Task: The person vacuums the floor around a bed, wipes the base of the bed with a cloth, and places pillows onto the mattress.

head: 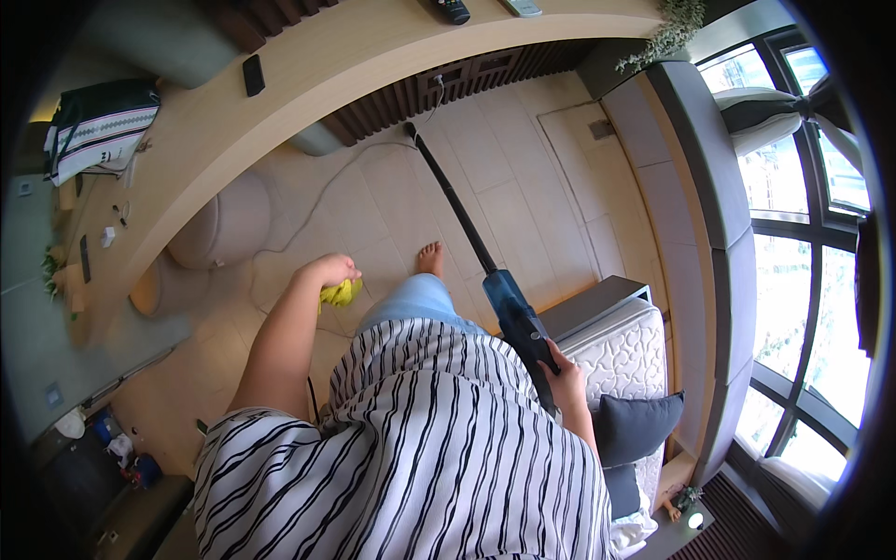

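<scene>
My right hand (565, 383) grips the handle of a blue and black stick vacuum cleaner (513, 301). Its long black tube (455, 201) slants forward over the tiled floor, and the far end lies near the slatted wooden wall panel. Held out at my left side, my left hand (338, 269) is closed on a crumpled yellow cloth (341, 292) that hangs below the fingers. A thin cord (318, 203) runs across the floor from near the tube's far end. One bare foot (430, 259) shows ahead of me.
A curved wooden counter (294, 77) arches ahead and left, with a rounded stool (231, 224) beneath it. To my right are a mattress (616, 350), a dark pillow (638, 427) and a padded ledge (714, 175) under windows. A plug and cable (439, 84) hang at the slatted panel.
</scene>
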A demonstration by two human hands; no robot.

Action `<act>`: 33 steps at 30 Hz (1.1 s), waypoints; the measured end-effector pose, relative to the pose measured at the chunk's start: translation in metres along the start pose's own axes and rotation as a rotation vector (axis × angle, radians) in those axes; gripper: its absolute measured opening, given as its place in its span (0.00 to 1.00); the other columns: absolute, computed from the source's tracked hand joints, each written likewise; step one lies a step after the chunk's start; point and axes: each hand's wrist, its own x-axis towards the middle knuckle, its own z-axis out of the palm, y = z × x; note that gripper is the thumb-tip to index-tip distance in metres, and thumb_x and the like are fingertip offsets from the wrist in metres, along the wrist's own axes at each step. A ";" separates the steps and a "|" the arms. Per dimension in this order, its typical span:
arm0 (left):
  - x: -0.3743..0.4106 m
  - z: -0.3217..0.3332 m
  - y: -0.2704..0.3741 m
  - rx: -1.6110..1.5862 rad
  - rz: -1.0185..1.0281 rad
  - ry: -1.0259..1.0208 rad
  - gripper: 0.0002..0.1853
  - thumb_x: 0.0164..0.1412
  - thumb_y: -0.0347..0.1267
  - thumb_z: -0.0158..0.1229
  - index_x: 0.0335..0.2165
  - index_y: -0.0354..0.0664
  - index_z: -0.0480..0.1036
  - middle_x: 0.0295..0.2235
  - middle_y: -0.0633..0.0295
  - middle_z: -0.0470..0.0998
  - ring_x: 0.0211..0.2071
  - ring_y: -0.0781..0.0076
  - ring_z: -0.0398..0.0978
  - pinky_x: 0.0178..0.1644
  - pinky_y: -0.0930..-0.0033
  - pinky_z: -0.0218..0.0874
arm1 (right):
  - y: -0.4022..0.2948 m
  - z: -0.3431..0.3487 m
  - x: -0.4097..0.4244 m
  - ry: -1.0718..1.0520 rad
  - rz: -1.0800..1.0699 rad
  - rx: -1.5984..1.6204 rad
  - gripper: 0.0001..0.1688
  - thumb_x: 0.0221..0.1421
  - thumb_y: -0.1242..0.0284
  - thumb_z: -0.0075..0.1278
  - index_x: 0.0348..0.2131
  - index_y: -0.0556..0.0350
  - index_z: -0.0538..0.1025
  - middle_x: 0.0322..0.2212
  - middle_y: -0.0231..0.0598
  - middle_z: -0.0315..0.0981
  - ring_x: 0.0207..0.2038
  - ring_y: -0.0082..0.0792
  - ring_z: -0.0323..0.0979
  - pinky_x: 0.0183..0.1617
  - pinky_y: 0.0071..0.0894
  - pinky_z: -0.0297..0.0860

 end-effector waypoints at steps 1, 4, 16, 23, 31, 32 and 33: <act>0.003 -0.006 0.009 0.005 0.019 0.008 0.14 0.55 0.42 0.56 0.26 0.43 0.75 0.24 0.60 0.75 0.28 0.69 0.70 0.34 0.66 0.60 | -0.002 -0.001 0.004 -0.010 0.014 -0.007 0.30 0.47 0.66 0.56 0.51 0.41 0.69 0.33 0.55 0.75 0.40 0.50 0.74 0.43 0.37 0.69; 0.009 -0.020 0.027 0.018 0.061 0.021 0.14 0.55 0.43 0.55 0.26 0.44 0.74 0.25 0.60 0.75 0.29 0.68 0.71 0.35 0.64 0.61 | -0.007 -0.003 0.010 -0.002 0.000 -0.001 0.31 0.47 0.68 0.56 0.52 0.39 0.69 0.33 0.55 0.75 0.39 0.51 0.73 0.43 0.38 0.69; 0.019 -0.045 0.043 0.030 0.005 0.006 0.13 0.56 0.42 0.55 0.26 0.44 0.74 0.25 0.60 0.74 0.28 0.68 0.69 0.34 0.63 0.60 | -0.021 -0.033 0.025 -0.036 0.049 -0.027 0.31 0.46 0.72 0.56 0.52 0.43 0.69 0.33 0.54 0.75 0.38 0.47 0.75 0.42 0.34 0.69; -0.004 -0.022 0.042 -0.030 -0.057 0.023 0.13 0.56 0.41 0.55 0.26 0.42 0.74 0.23 0.62 0.73 0.26 0.71 0.68 0.32 0.66 0.59 | 0.022 -0.040 0.044 -0.058 -0.060 -0.001 0.31 0.46 0.69 0.57 0.52 0.44 0.69 0.30 0.56 0.75 0.36 0.49 0.75 0.40 0.36 0.70; -0.014 0.028 0.049 -0.065 -0.050 0.049 0.14 0.56 0.42 0.55 0.27 0.42 0.74 0.22 0.63 0.72 0.24 0.73 0.67 0.30 0.67 0.58 | 0.062 -0.031 0.061 -0.128 -0.102 -0.089 0.33 0.49 0.66 0.53 0.55 0.36 0.64 0.30 0.59 0.74 0.35 0.57 0.73 0.38 0.47 0.69; -0.010 0.035 0.047 -0.062 -0.031 0.046 0.14 0.56 0.42 0.55 0.27 0.42 0.74 0.21 0.63 0.72 0.24 0.74 0.67 0.30 0.68 0.58 | 0.062 -0.034 0.064 -0.145 -0.096 -0.102 0.33 0.50 0.66 0.53 0.56 0.36 0.63 0.30 0.59 0.74 0.35 0.57 0.73 0.38 0.47 0.69; -0.010 0.039 0.053 -0.054 -0.008 0.040 0.14 0.56 0.42 0.55 0.27 0.41 0.74 0.21 0.64 0.71 0.24 0.74 0.67 0.30 0.68 0.58 | 0.063 -0.035 0.065 -0.157 -0.085 -0.114 0.33 0.50 0.65 0.53 0.56 0.36 0.63 0.30 0.59 0.73 0.35 0.57 0.72 0.38 0.47 0.69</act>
